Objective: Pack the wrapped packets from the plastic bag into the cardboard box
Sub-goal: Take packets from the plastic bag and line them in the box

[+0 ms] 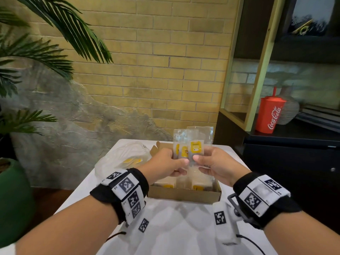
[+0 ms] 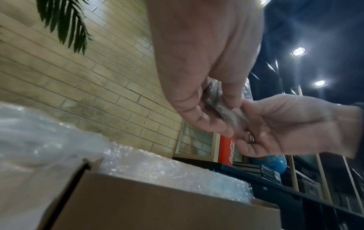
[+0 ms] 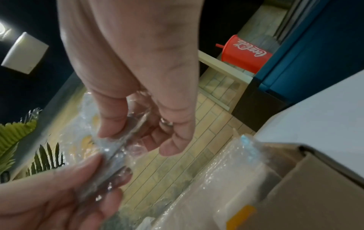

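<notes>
Above the open cardboard box (image 1: 184, 195) both hands hold upright a fan of clear wrapped packets (image 1: 195, 147) with yellow contents. My left hand (image 1: 168, 163) grips the left packets at their lower end, thumb on the near side. My right hand (image 1: 211, 165) pinches the frontmost packet between thumb and fingers. In the left wrist view the packets (image 2: 222, 107) sit edge-on between the two hands. In the right wrist view the packets (image 3: 122, 149) cross both grips. More wrapped packets (image 1: 198, 186) lie inside the box. The plastic bag (image 1: 121, 159), left of the box, holds yellow packets.
The box and bag rest on a small white table (image 1: 174, 227) against a brick wall. A palm plant in a green pot (image 1: 12, 199) stands at the left. At the right, a dark cabinet carries a red Coca-Cola cup (image 1: 270, 113).
</notes>
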### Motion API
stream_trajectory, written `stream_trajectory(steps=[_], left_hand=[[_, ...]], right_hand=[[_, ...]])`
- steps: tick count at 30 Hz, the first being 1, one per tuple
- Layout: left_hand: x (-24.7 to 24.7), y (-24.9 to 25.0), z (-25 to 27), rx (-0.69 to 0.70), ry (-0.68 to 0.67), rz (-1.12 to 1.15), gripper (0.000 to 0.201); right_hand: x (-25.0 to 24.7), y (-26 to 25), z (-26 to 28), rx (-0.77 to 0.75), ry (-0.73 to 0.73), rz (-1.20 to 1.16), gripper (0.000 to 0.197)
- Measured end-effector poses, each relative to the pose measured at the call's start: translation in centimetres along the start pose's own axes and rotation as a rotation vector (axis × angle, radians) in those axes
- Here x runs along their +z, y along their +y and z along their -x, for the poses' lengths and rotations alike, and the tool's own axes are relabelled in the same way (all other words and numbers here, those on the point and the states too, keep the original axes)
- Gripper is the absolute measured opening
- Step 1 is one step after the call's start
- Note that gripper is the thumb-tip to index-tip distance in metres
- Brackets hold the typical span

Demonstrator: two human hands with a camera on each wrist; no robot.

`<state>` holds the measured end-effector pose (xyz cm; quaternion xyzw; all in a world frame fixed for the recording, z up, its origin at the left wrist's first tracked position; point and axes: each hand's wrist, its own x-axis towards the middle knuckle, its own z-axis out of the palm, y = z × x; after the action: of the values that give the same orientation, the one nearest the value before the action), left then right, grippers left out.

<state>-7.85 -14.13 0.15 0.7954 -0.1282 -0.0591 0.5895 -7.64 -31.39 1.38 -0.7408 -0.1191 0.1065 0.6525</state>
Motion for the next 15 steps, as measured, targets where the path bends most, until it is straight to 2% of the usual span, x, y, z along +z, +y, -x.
stream_trajectory(steps=[4, 6, 8, 10, 15], left_hand=[[-0.9, 0.0, -0.1, -0.015, 0.115, 0.064, 0.002], [-1.6, -0.2, -0.1, -0.022, 0.174, 0.067, 0.006], [-2.2, -0.4, -0.1, -0.022, 0.217, 0.057, 0.011], [-2.5, -0.7, 0.0, -0.027, 0.219, 0.038, 0.013], [-2.6, -0.9, 0.0, -0.085, 0.129, -0.063, 0.012]], right_hand=[[-0.7, 0.2, -0.2, -0.056, 0.162, 0.121, 0.019], [-1.2, 0.4, -0.2, -0.029, 0.199, 0.422, 0.012], [-1.5, 0.9, -0.2, 0.047, 0.134, 0.804, 0.013], [-1.2, 1.2, -0.1, 0.080, 0.044, 1.040, 0.017], [-0.4, 1.8, -0.1, 0.061, -0.011, 1.174, 0.022]])
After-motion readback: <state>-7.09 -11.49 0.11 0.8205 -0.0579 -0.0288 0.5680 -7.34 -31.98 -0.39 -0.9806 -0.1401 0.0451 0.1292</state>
